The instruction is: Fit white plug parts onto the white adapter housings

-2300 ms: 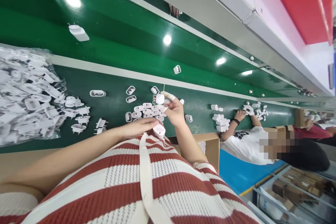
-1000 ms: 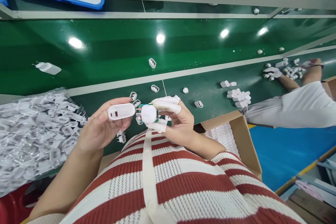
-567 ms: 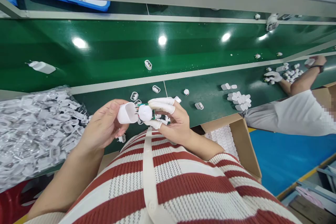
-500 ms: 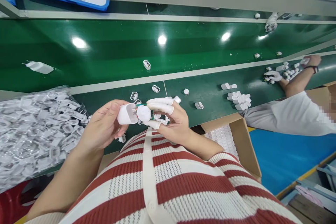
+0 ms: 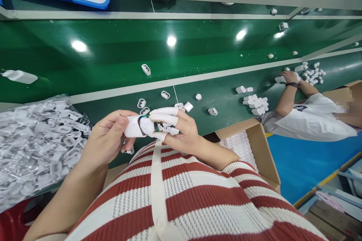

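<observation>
My left hand (image 5: 114,133) is closed around a white plastic charger housing (image 5: 132,127), its open end facing right. With white finger cots on its fingertips, my right hand (image 5: 181,126) grips a charger circuit board with a round white part (image 5: 146,125). The board's left end sits at the mouth of the housing, partly inside; how deep it reaches is hidden. Behind and under my right hand lie several white charger pieces (image 5: 169,129). Just beyond my hands, housings with open ends, such as this housing (image 5: 141,103), rest on the green bench.
A plastic bag of white housings (image 5: 42,150) lies at left. A cardboard box (image 5: 264,154) of white pieces stands at right, near a cluster of housings (image 5: 256,104). Chargers lie on the green belt (image 5: 113,60). Farther right a co-worker's hand (image 5: 291,77) holds a white housing.
The board has moved left into the mouth of the housing, closing the gap where pins showed. Pieces on the belt have shifted left. The co-worker's hand has moved left with a housing.
</observation>
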Motion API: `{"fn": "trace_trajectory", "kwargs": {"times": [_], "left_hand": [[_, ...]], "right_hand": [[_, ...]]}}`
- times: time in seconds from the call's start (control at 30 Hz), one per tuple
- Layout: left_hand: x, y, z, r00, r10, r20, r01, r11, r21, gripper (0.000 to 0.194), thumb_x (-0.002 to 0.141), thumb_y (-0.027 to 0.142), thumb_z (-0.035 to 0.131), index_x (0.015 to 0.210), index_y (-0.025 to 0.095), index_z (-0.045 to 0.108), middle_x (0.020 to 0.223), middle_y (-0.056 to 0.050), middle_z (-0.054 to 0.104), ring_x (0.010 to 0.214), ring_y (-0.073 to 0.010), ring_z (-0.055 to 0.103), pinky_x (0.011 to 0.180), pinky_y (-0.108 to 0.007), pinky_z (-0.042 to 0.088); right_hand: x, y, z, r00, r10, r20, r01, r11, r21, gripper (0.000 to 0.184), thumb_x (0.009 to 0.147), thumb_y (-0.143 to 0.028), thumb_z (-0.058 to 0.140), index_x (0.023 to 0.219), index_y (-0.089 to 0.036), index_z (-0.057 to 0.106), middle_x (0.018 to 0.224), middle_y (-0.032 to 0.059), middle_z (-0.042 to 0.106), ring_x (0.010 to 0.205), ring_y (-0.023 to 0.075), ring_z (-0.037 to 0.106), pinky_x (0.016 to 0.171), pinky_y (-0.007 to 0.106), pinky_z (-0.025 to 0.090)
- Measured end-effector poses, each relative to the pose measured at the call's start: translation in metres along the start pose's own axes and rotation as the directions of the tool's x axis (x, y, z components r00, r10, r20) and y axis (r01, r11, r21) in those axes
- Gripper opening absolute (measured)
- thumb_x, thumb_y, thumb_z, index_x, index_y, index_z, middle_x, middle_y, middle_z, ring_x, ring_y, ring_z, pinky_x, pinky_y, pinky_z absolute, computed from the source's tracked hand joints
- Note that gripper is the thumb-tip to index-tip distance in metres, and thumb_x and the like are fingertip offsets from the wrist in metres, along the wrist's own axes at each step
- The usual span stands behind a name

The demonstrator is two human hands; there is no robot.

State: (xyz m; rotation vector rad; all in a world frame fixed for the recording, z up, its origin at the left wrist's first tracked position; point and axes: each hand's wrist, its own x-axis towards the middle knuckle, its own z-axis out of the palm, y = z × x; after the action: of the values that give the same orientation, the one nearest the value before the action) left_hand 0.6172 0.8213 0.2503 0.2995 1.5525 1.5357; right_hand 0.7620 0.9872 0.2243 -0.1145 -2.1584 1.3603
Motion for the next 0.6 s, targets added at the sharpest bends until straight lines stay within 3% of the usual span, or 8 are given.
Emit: {"fn": "trace_trajectory", "kwargs": {"times": [0.2,0.4,0.5,0.6], "left_hand": [[0.002,0.0,0.001,1.0,0.013,0.005,-0.013,1.0,0.019,0.04,0.088,0.06,0.075,0.099,0.022,0.073,0.059,-0.003,0.065,0.034,-0.0139,0.05,0.03,-0.022,0.039],[0.002,-0.003,0.001,0.998,0.063,0.004,-0.063,0.997,0.033,0.038,0.09,0.059,0.074,0.097,0.021,0.073,0.054,-0.003,0.062,0.033,-0.0147,0.05,0.029,-0.021,0.038],[0.004,-0.006,0.003,0.996,0.086,-0.023,-0.085,0.996,0.027,0.037,0.092,0.058,0.071,0.097,0.021,0.074,0.048,-0.001,0.057,0.033,-0.0149,0.048,0.029,-0.021,0.038],[0.009,-0.012,0.005,0.99,0.12,-0.07,-0.12,0.993,0.009,0.039,0.092,0.059,0.071,0.097,0.021,0.075,0.048,0.0,0.056,0.031,-0.0144,0.046,0.028,-0.021,0.037]], "right_hand": [[-0.001,0.001,0.002,0.992,-0.124,-0.015,0.123,0.991,-0.043,0.043,0.098,-0.025,0.068,0.141,-0.027,0.064,0.129,0.0083,0.072,0.125,0.0204,0.068,0.105,0.036,0.062],[-0.006,0.005,0.002,0.987,-0.158,0.038,0.162,0.968,-0.193,0.042,0.103,-0.019,0.058,0.145,-0.024,0.061,0.131,0.0093,0.07,0.121,0.018,0.068,0.102,0.033,0.062],[-0.008,-0.002,0.0,0.985,-0.074,0.155,0.126,0.923,-0.363,0.04,0.105,-0.017,0.05,0.143,-0.024,0.062,0.128,0.0081,0.07,0.115,0.0196,0.068,0.099,0.034,0.062],[-0.007,-0.011,0.002,0.947,0.074,0.312,0.104,0.848,-0.519,0.036,0.107,-0.017,0.045,0.134,-0.02,0.068,0.125,0.0109,0.07,0.105,0.0235,0.066,0.093,0.04,0.062]]}}
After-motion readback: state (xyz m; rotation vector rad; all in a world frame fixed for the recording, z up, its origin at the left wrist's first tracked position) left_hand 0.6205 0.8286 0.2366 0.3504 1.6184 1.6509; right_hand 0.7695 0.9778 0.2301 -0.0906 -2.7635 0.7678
